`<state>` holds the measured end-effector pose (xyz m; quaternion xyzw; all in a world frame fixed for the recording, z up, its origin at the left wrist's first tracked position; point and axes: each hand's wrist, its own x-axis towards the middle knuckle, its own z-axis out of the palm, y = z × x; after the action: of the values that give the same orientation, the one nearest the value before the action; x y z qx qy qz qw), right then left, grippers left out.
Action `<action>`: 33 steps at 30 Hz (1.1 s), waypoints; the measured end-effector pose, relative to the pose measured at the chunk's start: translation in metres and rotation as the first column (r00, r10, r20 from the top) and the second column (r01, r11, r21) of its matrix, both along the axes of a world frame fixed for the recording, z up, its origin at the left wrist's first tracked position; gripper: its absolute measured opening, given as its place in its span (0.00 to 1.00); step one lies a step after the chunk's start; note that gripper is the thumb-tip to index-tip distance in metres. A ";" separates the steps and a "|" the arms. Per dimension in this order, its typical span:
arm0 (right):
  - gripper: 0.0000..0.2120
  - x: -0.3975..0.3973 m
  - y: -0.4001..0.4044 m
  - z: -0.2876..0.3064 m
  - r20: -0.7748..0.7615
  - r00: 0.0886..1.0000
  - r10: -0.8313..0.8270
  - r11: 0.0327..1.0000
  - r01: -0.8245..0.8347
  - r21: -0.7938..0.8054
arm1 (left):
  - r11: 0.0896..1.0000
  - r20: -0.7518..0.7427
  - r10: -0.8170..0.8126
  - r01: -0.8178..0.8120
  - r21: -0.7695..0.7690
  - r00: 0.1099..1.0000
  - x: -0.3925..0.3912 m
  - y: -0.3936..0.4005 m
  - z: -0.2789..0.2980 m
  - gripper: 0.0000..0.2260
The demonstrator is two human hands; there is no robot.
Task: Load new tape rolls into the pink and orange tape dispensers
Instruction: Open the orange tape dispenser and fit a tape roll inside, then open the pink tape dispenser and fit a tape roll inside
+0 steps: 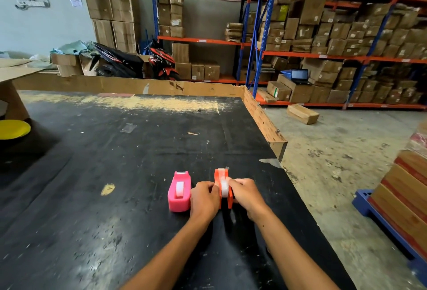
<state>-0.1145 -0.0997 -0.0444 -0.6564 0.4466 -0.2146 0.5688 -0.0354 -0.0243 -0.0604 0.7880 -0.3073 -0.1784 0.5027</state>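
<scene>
Both hands, left (203, 197) and right (246, 193), pinched the tape roll (224, 188) in the orange dispenser (223, 188) near the table's (115, 174) right edge; pink dispenser (179, 191) alongside, loaded. Best pressed evenly until seated.

A scuffed black worktable (115, 174) with a cardboard rim (129, 85) fills a warehouse corner. Beyond the table, orange-and-blue steel racking (261, 42) holds stacked cardboard cartons (335, 33); an open laptop (300, 76) sits low on it. Two parked motorbikes (138, 63) stand left of the racking, against a pale wall (34, 30). Right of the table lies stained concrete floor (335, 162), with a blue pallet (379, 215).
</scene>
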 end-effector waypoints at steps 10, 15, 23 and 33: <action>0.10 0.011 0.029 0.028 0.052 0.998 -0.026 0.897 0.046 -0.440 | 0.985 0.135 0.006 0.018 -0.171 0.991 0.020 0.050 0.027 0.09; 0.11 0.042 0.049 0.028 -0.046 0.983 0.178 0.851 -0.177 -0.495 | 0.997 0.213 0.051 -0.037 -0.067 0.976 0.062 0.083 0.017 0.21; 0.14 0.074 0.067 0.012 -0.366 0.898 0.246 0.822 -0.393 -0.413 | 0.986 0.184 -0.160 0.147 0.081 0.970 0.071 0.100 -0.010 0.23; 0.17 0.090 0.065 0.034 -0.619 0.745 0.249 0.785 -0.530 -0.322 | 0.999 0.344 -0.033 0.022 0.036 0.938 0.072 0.096 -0.021 0.18</action>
<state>-0.0248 -0.0351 -0.0099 -0.8893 0.3690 0.0060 0.2700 0.0368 0.0719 -0.0811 0.8107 -0.3984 -0.0497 0.4261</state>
